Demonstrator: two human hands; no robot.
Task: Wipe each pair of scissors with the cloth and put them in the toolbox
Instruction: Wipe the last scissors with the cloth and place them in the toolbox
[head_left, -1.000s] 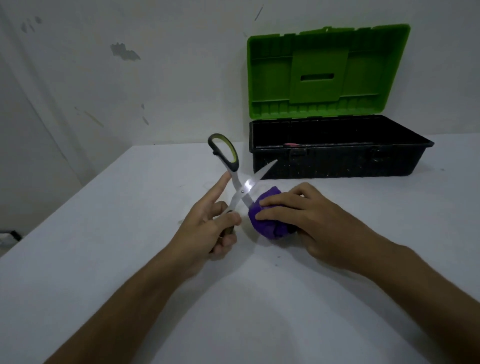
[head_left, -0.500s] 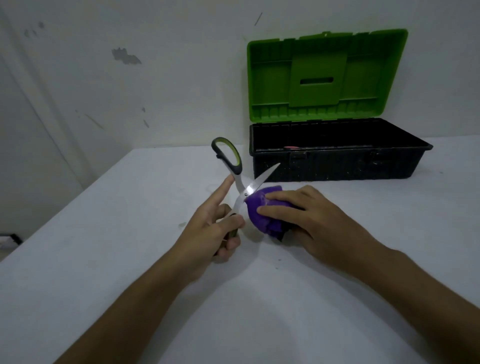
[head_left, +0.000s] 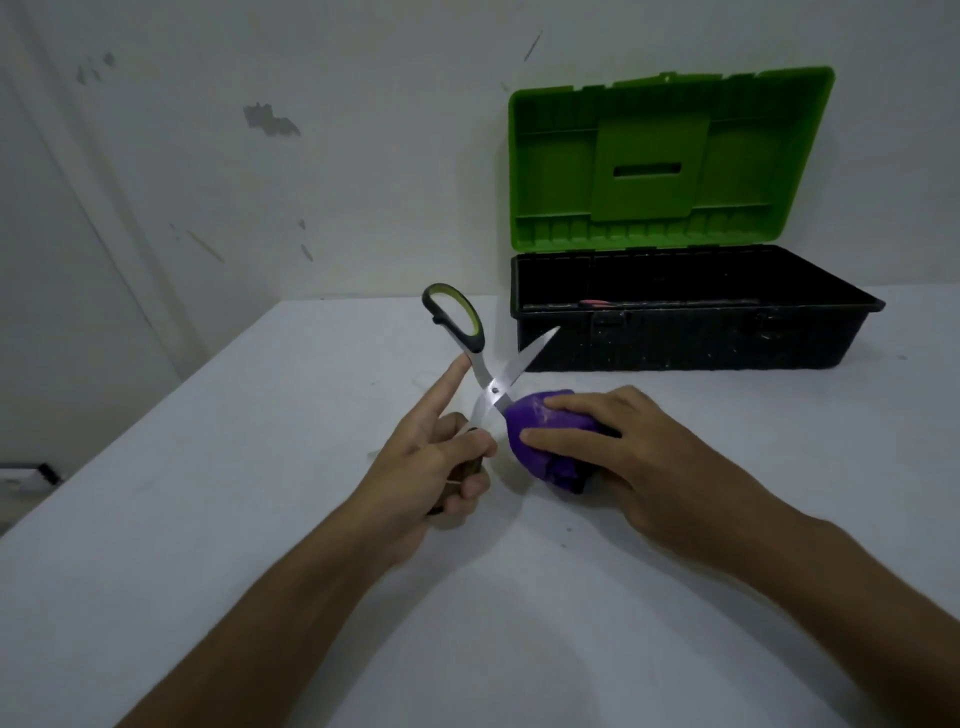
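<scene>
No readable text, labels, brands or nos. anywhere. Toolbox (head_left: 685, 332) lid and body: plain moulded plastic, no lettering visible. Scissors (head_left: 480, 364) blades and handles: no legible mark. Cloth (head_left: 540, 436): plain, no tag. Wall marks are scuffs, not writing.

Open scissors (head_left: 492, 385), one blade in bunched purple cloth (head_left: 540, 441), toolbox (head_left: 685, 332) lid up
</scene>
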